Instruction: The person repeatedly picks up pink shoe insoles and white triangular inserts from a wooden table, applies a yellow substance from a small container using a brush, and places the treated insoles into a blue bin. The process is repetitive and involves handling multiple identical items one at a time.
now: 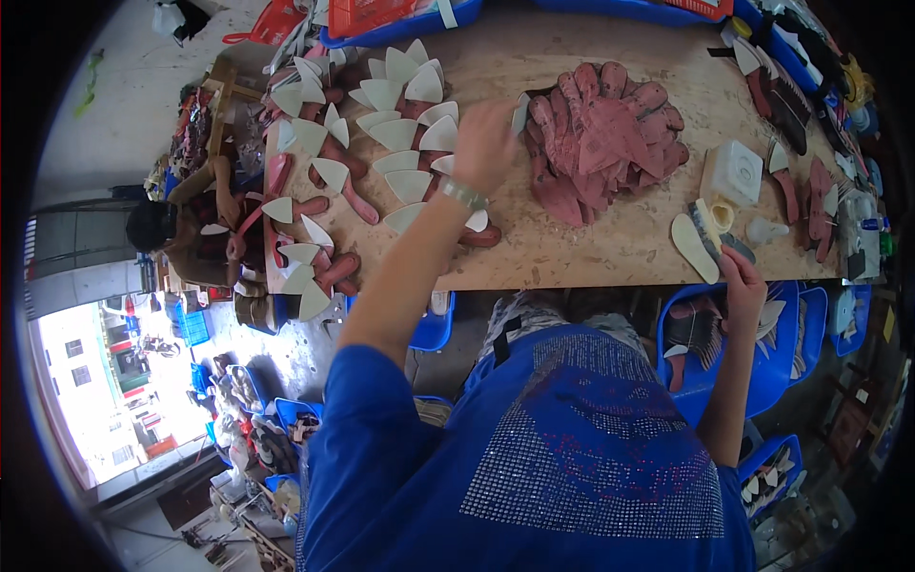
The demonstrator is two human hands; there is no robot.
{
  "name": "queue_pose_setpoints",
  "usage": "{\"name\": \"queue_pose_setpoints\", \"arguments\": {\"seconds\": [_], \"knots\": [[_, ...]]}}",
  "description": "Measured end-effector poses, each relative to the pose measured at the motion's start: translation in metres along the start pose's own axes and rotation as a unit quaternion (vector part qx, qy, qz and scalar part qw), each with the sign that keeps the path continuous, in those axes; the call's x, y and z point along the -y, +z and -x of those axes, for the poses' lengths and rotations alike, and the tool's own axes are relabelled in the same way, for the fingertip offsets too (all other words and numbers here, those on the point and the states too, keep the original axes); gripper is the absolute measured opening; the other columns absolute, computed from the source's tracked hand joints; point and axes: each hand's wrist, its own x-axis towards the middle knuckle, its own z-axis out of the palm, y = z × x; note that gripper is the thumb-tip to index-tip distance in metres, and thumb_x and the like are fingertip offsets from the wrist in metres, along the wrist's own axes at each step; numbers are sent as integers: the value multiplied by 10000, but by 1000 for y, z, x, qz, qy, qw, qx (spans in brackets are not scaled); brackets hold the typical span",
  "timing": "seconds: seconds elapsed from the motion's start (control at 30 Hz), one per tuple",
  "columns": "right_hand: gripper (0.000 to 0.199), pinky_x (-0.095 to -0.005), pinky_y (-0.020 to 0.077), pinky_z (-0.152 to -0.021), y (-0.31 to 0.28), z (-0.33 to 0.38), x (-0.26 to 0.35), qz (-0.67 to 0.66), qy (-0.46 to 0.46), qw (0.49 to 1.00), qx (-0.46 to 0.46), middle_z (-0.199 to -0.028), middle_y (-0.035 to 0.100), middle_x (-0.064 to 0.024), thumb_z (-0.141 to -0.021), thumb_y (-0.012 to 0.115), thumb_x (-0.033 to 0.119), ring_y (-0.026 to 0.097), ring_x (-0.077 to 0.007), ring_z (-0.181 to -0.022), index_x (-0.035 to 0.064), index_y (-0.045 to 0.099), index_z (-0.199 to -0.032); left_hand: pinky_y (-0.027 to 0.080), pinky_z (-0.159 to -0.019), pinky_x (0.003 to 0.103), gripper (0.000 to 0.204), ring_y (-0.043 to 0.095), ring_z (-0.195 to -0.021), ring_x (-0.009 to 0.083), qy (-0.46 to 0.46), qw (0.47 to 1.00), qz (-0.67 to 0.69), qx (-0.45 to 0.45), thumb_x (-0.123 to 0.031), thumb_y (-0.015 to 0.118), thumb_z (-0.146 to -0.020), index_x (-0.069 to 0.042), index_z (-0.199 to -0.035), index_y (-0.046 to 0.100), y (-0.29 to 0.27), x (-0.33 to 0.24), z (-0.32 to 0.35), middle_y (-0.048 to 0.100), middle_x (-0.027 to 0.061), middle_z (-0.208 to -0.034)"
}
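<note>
My left hand reaches across the wooden table, its fingers closed on a pale, pointed piece whose edge shows past the fingertips. Just to its right lies a heaped fan of reddish shoe insoles. At the table's front right, my right hand grips a brush with a pale strip and a grey body. A cream oval piece sits right beside the brush; whether my fingers touch it is hidden. Left of my left arm, several rows of reddish insoles bear white pointed pieces.
A square white container and a small clear bottle stand near the brush. Blue bins with shoe parts sit below the front edge. Blue and red trays line the far edge. Another person works at the left end.
</note>
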Motion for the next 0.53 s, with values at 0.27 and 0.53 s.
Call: {"name": "queue_pose_setpoints", "arguments": {"seconds": [0.27, 0.53], "knots": [[228, -192, 484, -699, -42, 20, -27, -16, 59, 997, -56, -928, 676, -7, -907, 686, 105, 604, -65, -786, -18, 703, -1098, 317, -1114, 428, 785, 436, -1321, 263, 293, 913, -208, 194, -88, 647, -797, -166, -1494, 294, 110, -5, -102, 484, 54, -1432], [250, -211, 510, -732, -77, -14, -80, 150, 27, 984, -94, -872, 708, -47, -877, 724, 184, 634, -82, -783, 61, 733, -1095, 283, -1150, 346, 837, 447, -1325, 265, 88, 945, -5, 314, -252, 792, -700, -170, -1440, 408, 78, -21, -155, 523, 183, -1366]]}}
